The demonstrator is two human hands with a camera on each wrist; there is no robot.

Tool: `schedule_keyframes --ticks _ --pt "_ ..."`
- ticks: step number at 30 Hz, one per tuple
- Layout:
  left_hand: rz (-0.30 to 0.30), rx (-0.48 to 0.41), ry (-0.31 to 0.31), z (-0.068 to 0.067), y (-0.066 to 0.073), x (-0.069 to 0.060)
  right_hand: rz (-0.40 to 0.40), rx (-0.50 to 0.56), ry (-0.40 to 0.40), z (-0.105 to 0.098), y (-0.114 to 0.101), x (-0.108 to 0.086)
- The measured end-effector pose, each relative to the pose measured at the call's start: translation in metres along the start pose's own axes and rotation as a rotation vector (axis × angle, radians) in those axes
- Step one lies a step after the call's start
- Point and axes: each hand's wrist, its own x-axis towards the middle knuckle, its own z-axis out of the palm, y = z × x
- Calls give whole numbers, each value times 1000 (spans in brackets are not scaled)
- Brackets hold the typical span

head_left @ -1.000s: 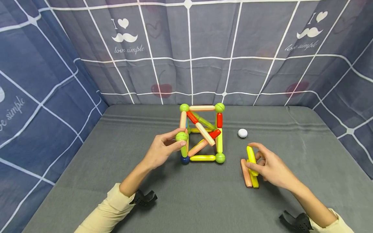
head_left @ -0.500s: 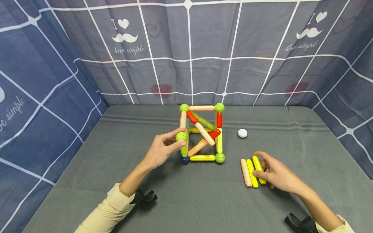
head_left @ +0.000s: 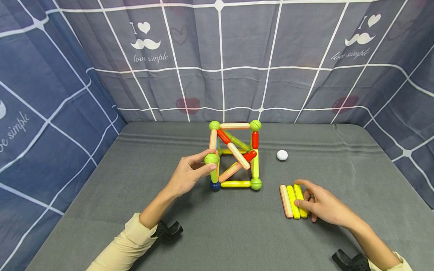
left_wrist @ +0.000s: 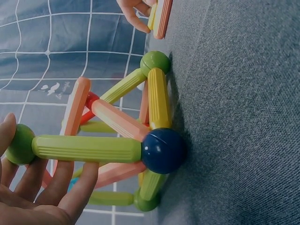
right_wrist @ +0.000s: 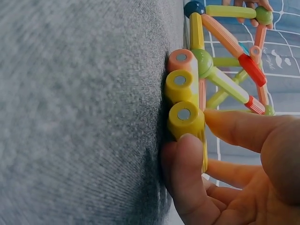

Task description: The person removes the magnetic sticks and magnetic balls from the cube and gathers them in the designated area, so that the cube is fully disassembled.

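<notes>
My left hand (head_left: 190, 171) pinches a green ball (head_left: 211, 158) at the near upper-left corner of a cube-like frame of magnetic rods and balls. Below that ball a light green magnetic rod (left_wrist: 89, 149) runs down to a dark blue ball (left_wrist: 163, 151) on the surface. With thumb and fingers my right hand (head_left: 322, 203) holds a yellow magnetic rod (right_wrist: 183, 117), lying at the right of a row. Beside it lie another yellow rod (head_left: 293, 202) and a peach rod (head_left: 286, 201), all side by side. My right fingers partly cover the held rod.
A white ball (head_left: 282, 155) lies on the grey cloth (head_left: 237, 233) right of the frame. Two loose-ended diagonals, including a peach rod (head_left: 239, 155), slant across the frame's near side. Dark patterned curtains (head_left: 244, 86) stand behind and at both sides.
My right hand has brought the yellow rod down from atop the other rods to the right side of the row, then closed the gap. The left hand stays put.
</notes>
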Motion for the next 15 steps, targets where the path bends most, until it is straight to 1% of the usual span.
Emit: schedule_keyframes --ticks 15 --pt "-6 -1 -2 0 0 0 -2 -2 13 0 -1 -2"
